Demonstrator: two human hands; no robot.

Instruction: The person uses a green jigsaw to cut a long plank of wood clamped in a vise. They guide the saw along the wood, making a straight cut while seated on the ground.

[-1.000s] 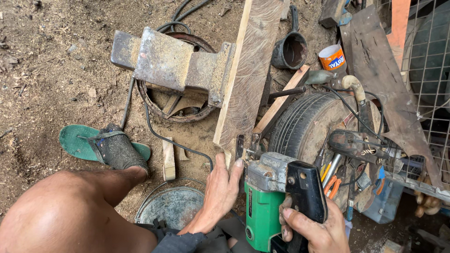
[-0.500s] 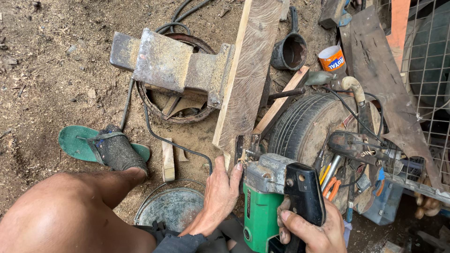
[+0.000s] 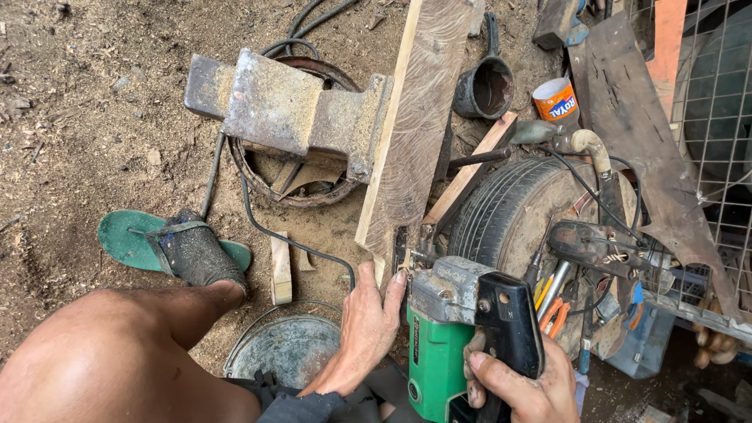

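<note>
Right hand (image 3: 521, 384) grips the black handle of one green power tool (image 3: 454, 337) at the near end of one wooden plank (image 3: 419, 117); left hand (image 3: 364, 325), fingers loosely spread, steadies the tool's side; one anvil (image 3: 290, 113) and one tyre (image 3: 517, 211) flank the plank.

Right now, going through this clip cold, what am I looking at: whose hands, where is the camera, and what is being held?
The camera sits on a person's head and looks down at their own hands and bare knee. The right hand grips the black handle of a green power tool. The left hand rests against the tool's metal front, at the near end of a wooden plank. The plank lies across dirt ground, beside a steel anvil and an old tyre. One foot wears a green sandal. A metal bucket sits near the knee.
</note>
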